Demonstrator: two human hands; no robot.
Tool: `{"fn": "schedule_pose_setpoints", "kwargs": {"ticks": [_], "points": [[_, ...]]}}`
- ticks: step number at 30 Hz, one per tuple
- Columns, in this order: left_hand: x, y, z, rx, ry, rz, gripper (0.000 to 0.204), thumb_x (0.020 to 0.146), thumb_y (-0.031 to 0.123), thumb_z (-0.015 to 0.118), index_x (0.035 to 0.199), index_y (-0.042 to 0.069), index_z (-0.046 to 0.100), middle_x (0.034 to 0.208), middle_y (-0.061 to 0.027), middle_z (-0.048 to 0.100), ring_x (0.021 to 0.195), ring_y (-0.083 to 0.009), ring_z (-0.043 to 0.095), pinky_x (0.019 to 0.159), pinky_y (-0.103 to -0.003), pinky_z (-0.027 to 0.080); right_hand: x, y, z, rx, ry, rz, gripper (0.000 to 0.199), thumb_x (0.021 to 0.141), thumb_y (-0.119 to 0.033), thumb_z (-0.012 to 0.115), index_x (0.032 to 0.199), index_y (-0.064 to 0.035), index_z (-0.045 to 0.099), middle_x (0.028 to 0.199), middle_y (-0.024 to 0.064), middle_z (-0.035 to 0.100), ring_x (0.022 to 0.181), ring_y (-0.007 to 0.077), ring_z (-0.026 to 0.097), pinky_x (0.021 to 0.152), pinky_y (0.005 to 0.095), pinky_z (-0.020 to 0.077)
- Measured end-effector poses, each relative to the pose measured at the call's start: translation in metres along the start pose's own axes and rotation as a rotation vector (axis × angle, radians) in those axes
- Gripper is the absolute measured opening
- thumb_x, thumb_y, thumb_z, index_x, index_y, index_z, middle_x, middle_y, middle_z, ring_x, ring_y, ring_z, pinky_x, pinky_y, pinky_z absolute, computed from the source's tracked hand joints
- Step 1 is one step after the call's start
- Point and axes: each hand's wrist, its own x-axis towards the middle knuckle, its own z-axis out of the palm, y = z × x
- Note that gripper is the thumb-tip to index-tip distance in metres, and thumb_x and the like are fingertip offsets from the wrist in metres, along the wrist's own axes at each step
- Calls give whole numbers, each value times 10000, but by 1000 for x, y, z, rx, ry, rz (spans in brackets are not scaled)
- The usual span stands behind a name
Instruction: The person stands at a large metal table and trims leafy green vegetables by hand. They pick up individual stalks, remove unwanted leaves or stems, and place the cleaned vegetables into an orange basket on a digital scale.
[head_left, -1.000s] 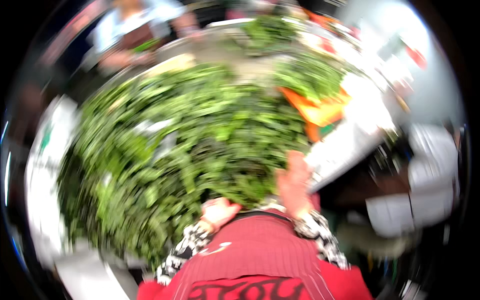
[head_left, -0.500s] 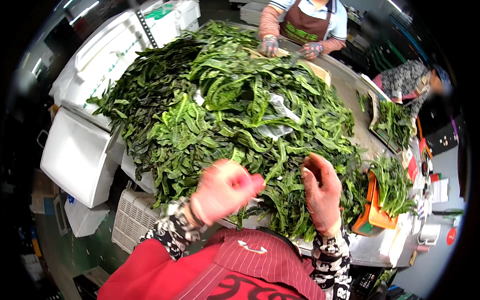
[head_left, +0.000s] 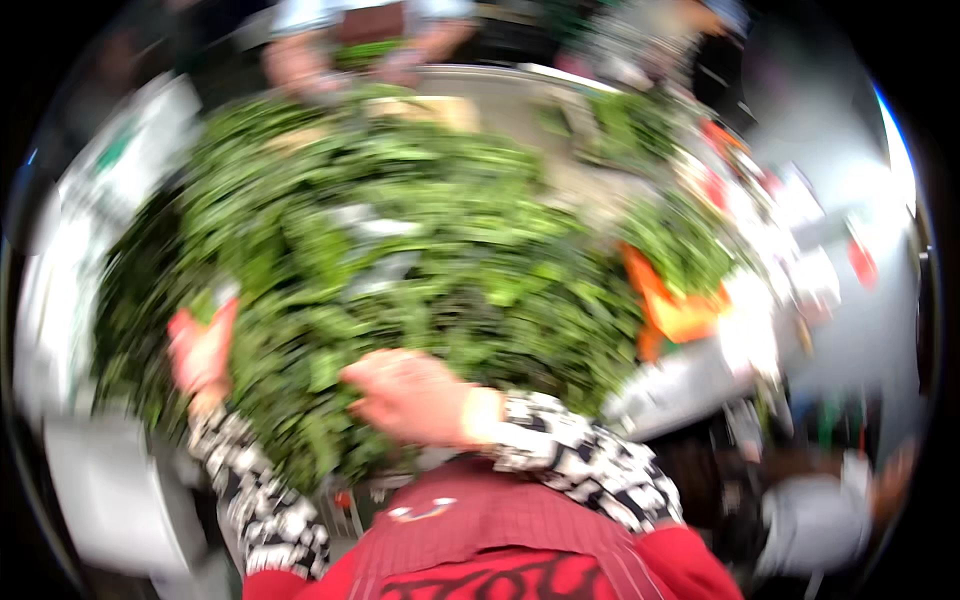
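A broad heap of long green leafy vegetables (head_left: 470, 290) covers the table in front of me, blurred by motion. My left hand (head_left: 203, 350) is over the heap's left side, thumb and fingers apart, with leaves showing between them. My right hand (head_left: 408, 393) is across the near edge of the heap, close to my apron. Its fingers point left and look curled, but they are smeared and I cannot tell whether anything is in them. Pieces of clear plastic (head_left: 385, 270) lie among the leaves near the middle.
An orange crate (head_left: 665, 310) holding leafy greens stands on the right of the metal table (head_left: 500, 90). Farther back is a tray of greens (head_left: 635, 130). White boxes (head_left: 110, 490) line the left. Across the table a person in an apron (head_left: 370, 25) handles the heap's far edge.
The view has swung right, so the heap appears farther left. My left hand has moved out to the heap's left side, its fingers now apart. My right hand has come across toward my front.
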Motion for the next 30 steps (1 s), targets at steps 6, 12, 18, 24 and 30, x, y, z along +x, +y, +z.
{"fn": "schedule_pose_setpoints", "kwargs": {"ticks": [6, 12, 18, 24, 30], "points": [[-12, 21, -33, 223, 200, 135, 952, 723, 668, 710, 1336, -34, 517, 1266, -215, 613, 1131, -346, 606, 955, -408, 472, -10, -6, 9, -98, -169, 147, 276, 819, -249, 600, 926, 6, 601, 884, 179, 649, 833, 345, 668, 719, 436, 541], [15, 45, -14, -94, 131, 285, 1053, 700, 693, 728, 1379, -62, 449, 1279, -247, 590, 1121, -342, 595, 975, -387, 449, -28, -5, 6, -117, -280, 202, 342, 846, -290, 602, 1039, -8, 598, 1020, 163, 638, 950, 337, 646, 816, 445, 508], [55, 34, -7, -195, -186, 371, 884, 750, 489, 793, 1321, -108, 479, 1195, -184, 632, 1023, -261, 615, 924, -342, 473, -40, -8, -3, -136, -297, 260, 301, 843, -264, 593, 998, -7, 605, 985, 162, 645, 927, 335, 652, 806, 443, 505], [65, -3, -1, -662, -313, 328, 415, 710, 40, 829, 1069, -3, 624, 956, -49, 676, 794, -156, 624, 746, -292, 513, -36, -23, 4, -90, -303, 180, 286, 865, -281, 609, 997, -27, 621, 981, 155, 651, 958, 332, 648, 830, 445, 498], [13, 5, -40, -958, -251, 364, 420, 815, -29, 728, 1215, -10, 603, 1058, -60, 660, 881, -146, 634, 814, -262, 514, -44, -17, -4, -43, -209, 243, 312, 873, -259, 631, 1077, -23, 612, 982, 182, 646, 961, 351, 645, 836, 436, 519]]}}
